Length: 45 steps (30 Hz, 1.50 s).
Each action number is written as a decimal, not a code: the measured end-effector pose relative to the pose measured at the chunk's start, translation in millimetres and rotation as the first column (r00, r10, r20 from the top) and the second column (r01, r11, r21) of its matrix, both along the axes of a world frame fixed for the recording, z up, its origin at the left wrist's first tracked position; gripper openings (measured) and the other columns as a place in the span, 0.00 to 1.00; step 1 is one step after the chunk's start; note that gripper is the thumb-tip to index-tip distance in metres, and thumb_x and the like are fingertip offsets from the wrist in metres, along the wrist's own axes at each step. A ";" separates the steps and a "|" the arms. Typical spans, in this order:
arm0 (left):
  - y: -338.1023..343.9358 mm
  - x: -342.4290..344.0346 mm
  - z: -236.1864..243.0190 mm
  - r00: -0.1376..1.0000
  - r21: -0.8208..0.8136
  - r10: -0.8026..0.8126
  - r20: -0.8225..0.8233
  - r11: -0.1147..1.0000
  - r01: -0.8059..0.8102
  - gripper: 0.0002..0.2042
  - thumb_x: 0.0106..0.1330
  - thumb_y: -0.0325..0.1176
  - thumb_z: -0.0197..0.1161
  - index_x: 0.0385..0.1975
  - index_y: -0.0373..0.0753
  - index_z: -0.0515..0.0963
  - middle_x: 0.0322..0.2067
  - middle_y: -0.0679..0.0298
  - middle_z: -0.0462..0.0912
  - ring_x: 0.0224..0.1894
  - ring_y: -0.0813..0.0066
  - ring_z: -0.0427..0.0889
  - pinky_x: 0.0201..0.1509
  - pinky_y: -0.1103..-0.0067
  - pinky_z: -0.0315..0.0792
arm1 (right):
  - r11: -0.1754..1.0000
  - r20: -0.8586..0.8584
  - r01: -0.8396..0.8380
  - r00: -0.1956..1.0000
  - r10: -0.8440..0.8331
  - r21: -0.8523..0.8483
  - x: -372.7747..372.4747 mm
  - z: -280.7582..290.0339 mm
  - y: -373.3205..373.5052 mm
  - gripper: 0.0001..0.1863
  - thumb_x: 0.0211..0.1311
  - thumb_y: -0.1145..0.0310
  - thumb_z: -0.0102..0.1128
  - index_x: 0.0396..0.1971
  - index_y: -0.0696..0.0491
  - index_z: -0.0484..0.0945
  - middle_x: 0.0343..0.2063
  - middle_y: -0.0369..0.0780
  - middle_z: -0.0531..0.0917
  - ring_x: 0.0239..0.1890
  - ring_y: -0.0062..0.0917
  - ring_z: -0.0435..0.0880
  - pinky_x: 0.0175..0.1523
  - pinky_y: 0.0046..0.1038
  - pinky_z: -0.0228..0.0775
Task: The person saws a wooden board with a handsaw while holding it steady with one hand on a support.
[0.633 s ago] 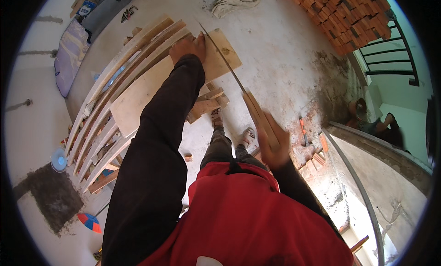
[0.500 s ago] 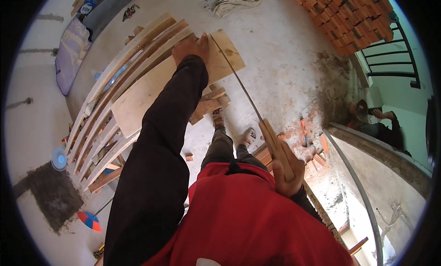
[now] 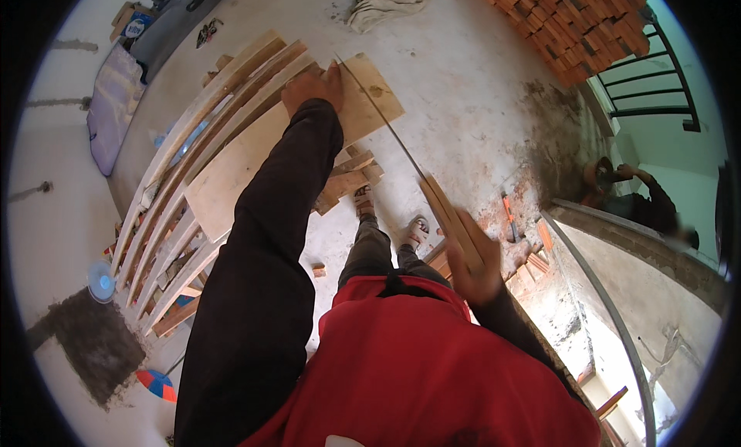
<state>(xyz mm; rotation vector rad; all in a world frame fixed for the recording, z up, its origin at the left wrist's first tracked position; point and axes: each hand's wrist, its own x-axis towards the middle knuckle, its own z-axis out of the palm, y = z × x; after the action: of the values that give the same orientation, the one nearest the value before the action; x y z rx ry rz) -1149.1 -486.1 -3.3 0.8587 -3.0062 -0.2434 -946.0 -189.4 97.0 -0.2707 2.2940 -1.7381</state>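
My left hand [image 3: 312,89] holds a pale, flat wooden board [image 3: 224,177] near its far edge, the thumb lying on top and the fingers partly hidden. My right hand [image 3: 475,258] is closed around the wooden frame of a handsaw [image 3: 444,208], slightly blurred. From that grip, the saw's long thin blade runs away from me and crosses the right part of the board. The board lies across several long, curved wooden beams [image 3: 177,115] and juts out over the floor on the right.
Wood offcuts [image 3: 347,181] lie under the board, by my feet. A hammer with an orange handle [image 3: 509,215] is on the floor to the right. Stacked red bricks [image 3: 563,30] stand far right, near a black metal railing [image 3: 644,92]. Another person [image 3: 648,204] is at the right.
My right hand and the saw have moved forward, away from me, along the cut line. My left hand stays on the board. The whole view has shifted slightly.
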 end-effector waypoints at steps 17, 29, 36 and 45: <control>13.2 -13.0 -6.9 0.995 0.047 -0.058 -0.078 0.997 0.061 0.28 0.67 0.62 0.52 0.45 0.45 0.87 0.41 0.53 0.87 0.49 0.56 0.84 0.57 0.64 0.73 | 0.993 -0.204 0.115 0.973 -0.111 0.008 -77.2 -47.7 -57.5 0.19 0.66 0.69 0.58 0.54 0.61 0.74 0.31 0.54 0.83 0.32 0.45 0.86 0.38 0.34 0.77; -3.9 0.7 -6.6 0.999 0.000 0.000 -0.053 1.000 0.000 0.29 0.67 0.62 0.51 0.45 0.43 0.86 0.43 0.52 0.87 0.50 0.56 0.84 0.57 0.65 0.73 | 1.000 -0.109 0.004 0.994 -0.004 0.003 -32.8 -3.2 -30.6 0.21 0.65 0.71 0.56 0.58 0.59 0.73 0.36 0.53 0.84 0.35 0.38 0.88 0.39 0.32 0.78; -1.9 -4.9 -13.4 1.000 0.034 -0.019 -0.017 0.999 0.020 0.29 0.68 0.61 0.50 0.43 0.42 0.86 0.42 0.51 0.87 0.49 0.55 0.84 0.57 0.63 0.73 | 0.997 -0.071 0.041 0.997 -0.037 0.062 2.1 -1.4 -11.3 0.23 0.65 0.69 0.57 0.59 0.61 0.72 0.34 0.50 0.85 0.34 0.38 0.88 0.40 0.32 0.78; 25.4 -12.4 0.3 0.998 0.053 -0.045 -0.048 0.997 0.047 0.28 0.68 0.61 0.51 0.46 0.44 0.86 0.42 0.54 0.87 0.49 0.58 0.85 0.56 0.63 0.74 | 0.988 -0.199 0.153 0.969 -0.145 0.024 -68.3 -47.4 -57.0 0.20 0.65 0.67 0.61 0.53 0.61 0.75 0.34 0.54 0.83 0.35 0.44 0.87 0.39 0.32 0.78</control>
<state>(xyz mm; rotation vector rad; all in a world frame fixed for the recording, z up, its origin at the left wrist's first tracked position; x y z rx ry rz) -1161.5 -460.7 -3.0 0.7772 -2.9917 -0.3417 -1014.3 -246.4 49.5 -0.2804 2.5459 -1.8073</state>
